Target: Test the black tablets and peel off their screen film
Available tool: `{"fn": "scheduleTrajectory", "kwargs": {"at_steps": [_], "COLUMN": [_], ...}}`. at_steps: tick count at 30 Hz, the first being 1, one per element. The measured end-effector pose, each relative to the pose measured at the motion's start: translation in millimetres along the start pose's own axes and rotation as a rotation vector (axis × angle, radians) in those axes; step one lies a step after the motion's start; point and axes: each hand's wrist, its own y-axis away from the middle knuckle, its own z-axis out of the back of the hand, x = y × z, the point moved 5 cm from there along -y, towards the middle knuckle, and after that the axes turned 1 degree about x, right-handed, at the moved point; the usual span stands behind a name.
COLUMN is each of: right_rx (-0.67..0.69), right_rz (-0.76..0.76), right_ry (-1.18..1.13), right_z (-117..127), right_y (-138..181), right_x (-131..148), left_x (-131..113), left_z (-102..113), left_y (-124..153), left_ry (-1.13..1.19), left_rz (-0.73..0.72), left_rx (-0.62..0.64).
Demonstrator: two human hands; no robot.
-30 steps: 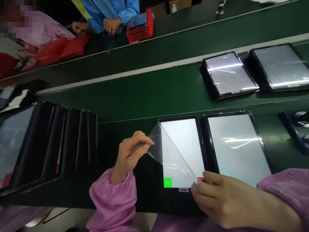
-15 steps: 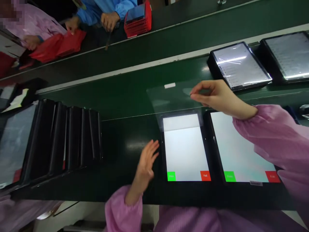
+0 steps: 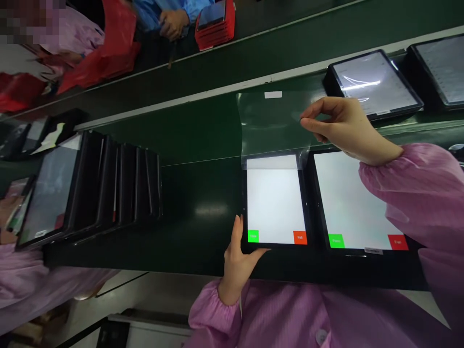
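A tablet (image 3: 273, 203) with a lit white screen lies on the dark green bench, showing a green box and a red "Fail" box along its bottom. My left hand (image 3: 237, 266) holds its lower left corner, fingers along the side and thumb at the bottom edge. Clear film (image 3: 270, 128) with a white label (image 3: 273, 94) rises from the screen's upper part. Its right edge is pinched between thumb and fingertips of my right hand (image 3: 342, 125). A second lit tablet (image 3: 357, 203) lies beside the first on the right, partly hidden under my right arm.
Several dark tablets (image 3: 125, 188) lean in a row at left. Two more screens (image 3: 375, 84) rest at the back right. Across the bench, co-workers' hands (image 3: 173, 24) are near red sleeves (image 3: 108, 53) and a red stack (image 3: 216, 29). Another person's hand (image 3: 9, 210) shows at far left.
My left hand has moved from beside the tablet onto its lower left corner. My right hand still pinches the film, which now stands higher off the screen. The view has shifted.
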Motion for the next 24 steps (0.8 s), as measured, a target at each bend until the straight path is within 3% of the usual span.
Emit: {"fn": "scheduleTrajectory", "kwargs": {"at_steps": [8, 18, 24], "right_rx": [0.009, -0.004, 0.173], "right_rz": [-0.067, -0.044, 0.086], "right_ry": [-0.015, 0.044, 0.305], "right_z": [1.8, -5.9, -25.9], "right_y": [13.9, 19.1, 8.7], "right_x": [3.3, -5.1, -15.6], "left_x": [-12.1, -18.0, -20.4], "left_z": [-2.3, -6.8, -5.7], "left_y": [-2.5, -3.7, -4.4], "left_ry": [-0.048, -0.067, -0.046], "left_rz": [-0.098, -0.067, -0.072], "left_rx": [-0.052, -0.076, -0.098]}}
